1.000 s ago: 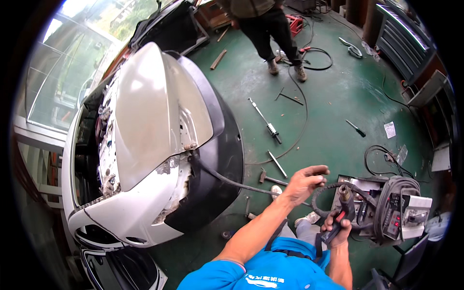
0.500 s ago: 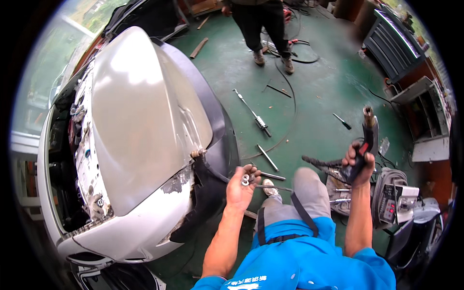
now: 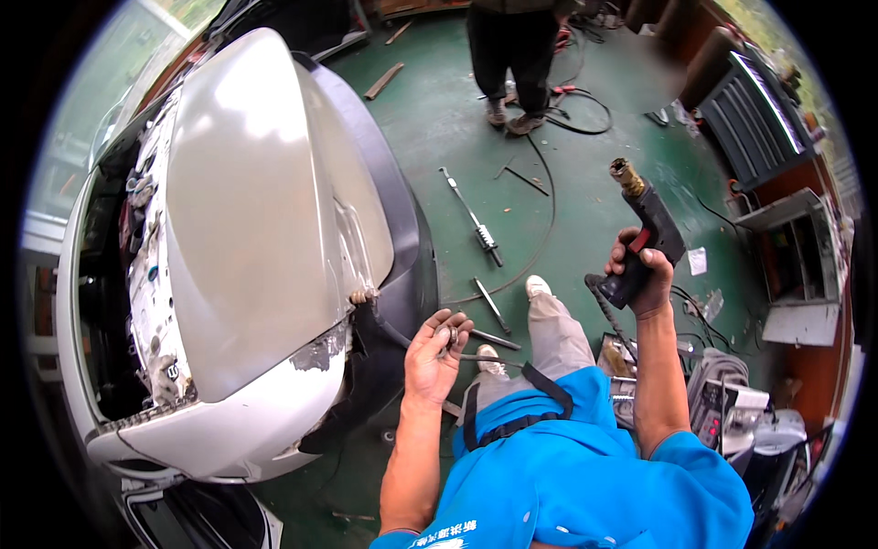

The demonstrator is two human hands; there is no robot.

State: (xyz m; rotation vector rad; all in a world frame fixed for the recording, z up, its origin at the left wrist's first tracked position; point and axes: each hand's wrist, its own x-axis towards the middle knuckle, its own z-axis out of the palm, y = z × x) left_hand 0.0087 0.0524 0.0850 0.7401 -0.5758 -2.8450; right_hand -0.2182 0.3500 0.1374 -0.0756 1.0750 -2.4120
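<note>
Nearest, the left hand, palm up, curls its fingers loosely round small metal pieces, closer to the car at left. Farther and right, the right hand wraps a black gun, its brass tip pointing far and slightly left.

The gun is coloured black, with a red trigger and a gold tip. White and tan are seen on the car, and its bumper is black. The floor is painted green, and the shirt is dyed blue.
</note>
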